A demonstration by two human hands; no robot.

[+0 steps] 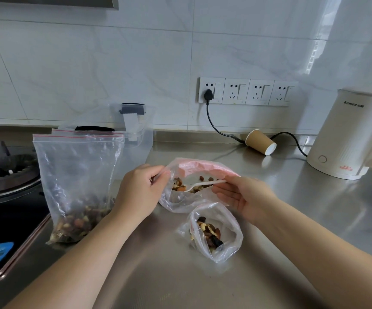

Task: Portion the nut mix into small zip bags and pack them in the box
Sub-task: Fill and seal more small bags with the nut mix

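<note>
A large zip bag (78, 170) of nut mix stands upright on the steel counter at the left. My left hand (140, 190) pinches the left rim of a small zip bag (180, 201), holding its mouth wide. My right hand (245, 197) holds a white plastic spoon (202, 185) whose bowl is inside that bag, over some nuts. Nearer to me lies a second small zip bag (223, 237) with nuts in it, its mouth loose. The clear plastic box (140, 139) stands behind the large bag.
A gas hob (8, 175) fills the left edge of the counter. A paper cup (260, 141) lies on its side at the back. A white kettle (347, 134) stands at the right, its black cord running to the wall sockets (245, 91).
</note>
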